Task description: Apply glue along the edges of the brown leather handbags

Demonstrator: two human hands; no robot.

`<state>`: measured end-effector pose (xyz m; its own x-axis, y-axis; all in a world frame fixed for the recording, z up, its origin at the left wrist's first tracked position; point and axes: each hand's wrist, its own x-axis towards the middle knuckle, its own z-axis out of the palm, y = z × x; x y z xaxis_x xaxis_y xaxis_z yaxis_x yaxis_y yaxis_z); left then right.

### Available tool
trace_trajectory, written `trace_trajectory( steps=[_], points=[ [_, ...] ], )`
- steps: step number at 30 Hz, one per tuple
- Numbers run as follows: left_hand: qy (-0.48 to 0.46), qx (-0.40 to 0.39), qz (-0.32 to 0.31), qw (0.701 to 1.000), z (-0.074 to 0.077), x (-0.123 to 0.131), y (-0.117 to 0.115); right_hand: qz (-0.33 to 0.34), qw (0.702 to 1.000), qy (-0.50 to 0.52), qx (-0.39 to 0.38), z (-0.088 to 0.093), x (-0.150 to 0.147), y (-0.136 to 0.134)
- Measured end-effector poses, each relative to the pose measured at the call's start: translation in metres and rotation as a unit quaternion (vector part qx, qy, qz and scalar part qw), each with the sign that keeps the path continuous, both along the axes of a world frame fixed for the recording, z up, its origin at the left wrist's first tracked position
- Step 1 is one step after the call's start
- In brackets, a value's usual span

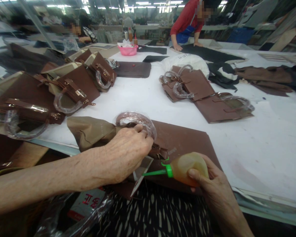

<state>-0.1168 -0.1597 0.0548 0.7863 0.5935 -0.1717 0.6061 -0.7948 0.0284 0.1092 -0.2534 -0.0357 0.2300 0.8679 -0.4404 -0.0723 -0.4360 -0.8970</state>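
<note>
A brown handbag (187, 138) lies at the table's near edge, its olive lining (91, 130) pulled out at the left. Its handle (148, 126) is wrapped in clear plastic. My left hand (130, 149) is closed on the bag just below the handle; the fingertips are hidden behind the hand. In my right hand (212, 177) is a squeeze bottle (187, 168) of amber liquid, tilted sideways. Its green nozzle (155, 172) points left, with the tip at a pale edge of the bag under my left hand.
Several brown handbags (76, 82) stand at the left, handles plastic-wrapped. More bags (199, 85) lie across the white table (268, 144). Farther back are a pink basin (127, 50), dark cloth pieces (207, 52) and a person in red (185, 21) leaning on the table.
</note>
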Motion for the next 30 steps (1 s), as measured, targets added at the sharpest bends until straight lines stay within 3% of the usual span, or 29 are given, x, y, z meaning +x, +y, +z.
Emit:
trace_trajectory(
  steps=[10,23,30],
  points=[
    [0.01,0.002,-0.006,1.0,0.0,-0.001,-0.001,-0.039,0.997,0.052,0.029,0.007,-0.015,-0.008],
    [0.026,0.008,-0.004,1.0,0.004,0.003,0.0,-0.078,0.995,0.068,0.012,0.016,-0.025,-0.02],
    [0.025,0.009,-0.002,1.0,0.004,0.002,-0.001,-0.086,0.995,0.038,0.013,0.021,-0.029,-0.022]
  ],
)
